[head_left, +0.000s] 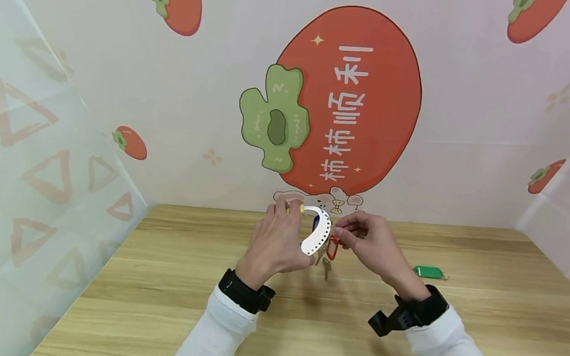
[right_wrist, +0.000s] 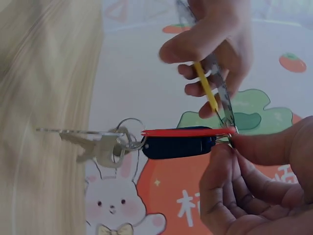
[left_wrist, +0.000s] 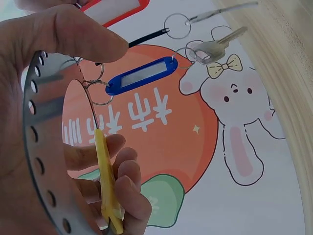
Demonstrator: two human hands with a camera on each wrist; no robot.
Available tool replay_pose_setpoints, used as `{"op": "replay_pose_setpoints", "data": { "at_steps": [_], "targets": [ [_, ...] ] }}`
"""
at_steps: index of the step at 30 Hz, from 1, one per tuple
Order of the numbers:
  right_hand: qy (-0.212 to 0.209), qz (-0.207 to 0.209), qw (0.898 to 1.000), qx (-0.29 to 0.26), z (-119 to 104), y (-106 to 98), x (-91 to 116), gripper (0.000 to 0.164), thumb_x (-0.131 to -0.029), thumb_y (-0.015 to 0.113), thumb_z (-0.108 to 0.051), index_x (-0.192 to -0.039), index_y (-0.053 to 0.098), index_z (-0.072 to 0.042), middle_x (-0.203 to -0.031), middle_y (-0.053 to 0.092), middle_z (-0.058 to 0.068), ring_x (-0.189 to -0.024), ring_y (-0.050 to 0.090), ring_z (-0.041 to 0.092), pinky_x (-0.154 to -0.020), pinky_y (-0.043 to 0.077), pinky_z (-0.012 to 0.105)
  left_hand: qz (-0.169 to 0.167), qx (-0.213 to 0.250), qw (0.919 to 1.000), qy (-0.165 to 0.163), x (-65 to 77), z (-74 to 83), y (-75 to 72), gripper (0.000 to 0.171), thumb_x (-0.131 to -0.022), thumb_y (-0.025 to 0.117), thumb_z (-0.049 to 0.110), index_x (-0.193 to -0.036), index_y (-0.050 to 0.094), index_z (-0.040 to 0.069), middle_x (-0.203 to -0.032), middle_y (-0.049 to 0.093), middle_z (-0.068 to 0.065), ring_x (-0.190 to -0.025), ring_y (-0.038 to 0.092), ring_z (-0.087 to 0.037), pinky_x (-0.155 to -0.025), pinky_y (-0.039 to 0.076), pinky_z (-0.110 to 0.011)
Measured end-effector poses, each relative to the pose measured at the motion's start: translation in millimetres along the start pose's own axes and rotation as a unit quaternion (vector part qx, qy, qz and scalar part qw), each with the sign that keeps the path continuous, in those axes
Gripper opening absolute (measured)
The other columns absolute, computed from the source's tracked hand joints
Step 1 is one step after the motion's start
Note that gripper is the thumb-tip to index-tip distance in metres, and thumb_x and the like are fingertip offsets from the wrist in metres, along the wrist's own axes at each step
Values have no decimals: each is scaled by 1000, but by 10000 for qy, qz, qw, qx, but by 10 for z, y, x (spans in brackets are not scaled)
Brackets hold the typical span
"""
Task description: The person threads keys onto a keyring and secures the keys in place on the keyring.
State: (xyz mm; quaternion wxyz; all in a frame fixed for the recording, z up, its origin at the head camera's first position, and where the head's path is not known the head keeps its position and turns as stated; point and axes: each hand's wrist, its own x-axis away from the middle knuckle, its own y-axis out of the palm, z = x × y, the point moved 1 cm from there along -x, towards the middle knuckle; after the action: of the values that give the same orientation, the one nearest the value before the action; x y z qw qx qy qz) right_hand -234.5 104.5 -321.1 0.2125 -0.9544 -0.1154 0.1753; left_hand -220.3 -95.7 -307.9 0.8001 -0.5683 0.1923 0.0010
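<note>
In the left grip (head_left: 279, 238), a curved white plate (head_left: 318, 234) edged with holes is held at the thumb side, and a yellow handle (left_wrist: 106, 176) is clasped by curled fingers. From that handle a thin wire (left_wrist: 93, 106) is pointed toward the right grip (head_left: 368, 241), whose thumb and fingertips are pinched on one end of a red tag (right_wrist: 186, 131); the exact piece between the fingertips is hidden. Just beside that pinch, small rings (left_wrist: 103, 104) are gathered near the wire, though whether every ring is threaded cannot be told. Between the two grips, a blue tag (left_wrist: 142, 76) is hung from one of these rings, and a dark tag (left_wrist: 148, 38) is seen edge-on near the left thumb. Keys (head_left: 327, 269) are suspended below both grips, one being joined by a ring to the blue tag's far end. Behind the grips, black straps (head_left: 241, 292) are worn at the wrists, next to white sleeves (head_left: 458, 346). Beneath lies the worktop (head_left: 154, 279), where a green tag (head_left: 428, 272) is placed to the right of the right grip, apart from it. Beyond both grips, a large red fruit (head_left: 391, 97) is printed on the wall (head_left: 474, 104), with a white rabbit (left_wrist: 234, 93) shown under it.
</note>
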Motion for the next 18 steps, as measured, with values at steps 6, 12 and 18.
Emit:
{"op": "replay_pose_setpoints", "data": {
  "at_steps": [6, 12, 18],
  "targets": [
    [426, -409, 9968, -543, 26, -39, -7, 16, -98, 67, -9, -106, 67, 5, -92, 67, 18, -81, 65, 24, -75, 56, 30, 71, 62, 10000, -31, -3, -2, 2, 100, -64, 90, 40, -145, 43, 5, -138, 46, -19, -103, 54, -31, -75, 53, -50],
    [585, -561, 9932, -840, 30, -40, -15, 22, -100, 64, -14, -108, 66, 7, -87, 66, 13, -78, 63, 23, -71, 56, 30, 127, 29, 9999, -46, -6, -6, 2, 102, -61, 92, 40, -145, 44, 5, -137, 48, -18, -101, 54, -31, -73, 54, -48],
    [751, -705, 9851, -1380, 36, -28, -23, 23, -102, 59, -8, -111, 62, 13, -86, 68, 16, -73, 67, 18, -69, 59, 31, 119, 73, 9999, -69, -1, 1, 7, 98, -65, 89, 40, -145, 43, 6, -138, 47, -18, -104, 54, -33, -77, 53, -51]
  ]
}}
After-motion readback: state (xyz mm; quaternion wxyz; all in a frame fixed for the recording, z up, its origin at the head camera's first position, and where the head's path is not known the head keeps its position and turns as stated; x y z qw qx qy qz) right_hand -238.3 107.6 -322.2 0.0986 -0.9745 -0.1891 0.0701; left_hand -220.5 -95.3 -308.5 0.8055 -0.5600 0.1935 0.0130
